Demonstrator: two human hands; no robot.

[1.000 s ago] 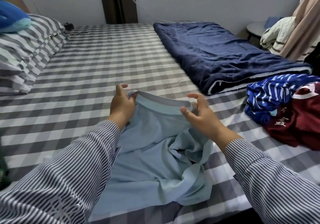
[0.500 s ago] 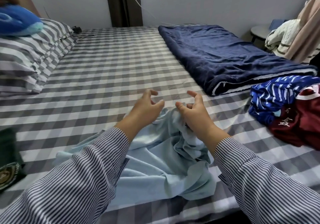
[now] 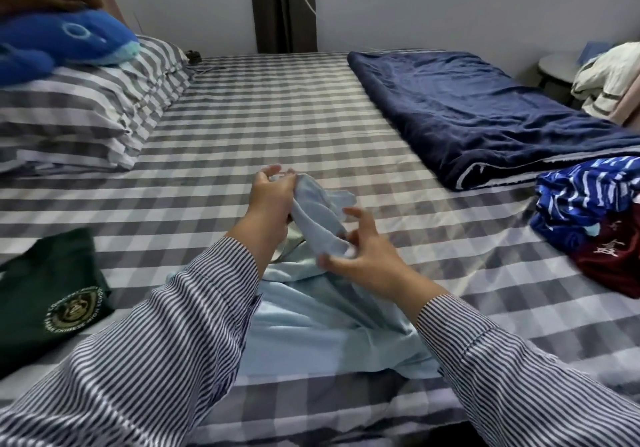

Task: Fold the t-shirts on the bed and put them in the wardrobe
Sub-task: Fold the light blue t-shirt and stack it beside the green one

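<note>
Bed (image 3: 277,128): grey/white check sheet, fills most of view.
Room: pale wall, dark curtain (image 3: 284,6) at far end.
Light-blue tee (image 3: 311,325): crumpled, near edge, centre.
Left hand (image 3: 270,204): clutching bunched tee fabric, raised.
Right hand (image 3: 363,256): pinching same fabric lower down, other fingers spread.
Navy blanket (image 3: 485,114): folded, right side.
Green tee (image 3: 45,294): flat, at left.

A t-shirt (image 3: 329,322) lies near and central on the bed (image 3: 270,128); pillows (image 3: 86,114) far left, blanket (image 3: 485,117) far right, clothes pile (image 3: 588,218) right.
</note>
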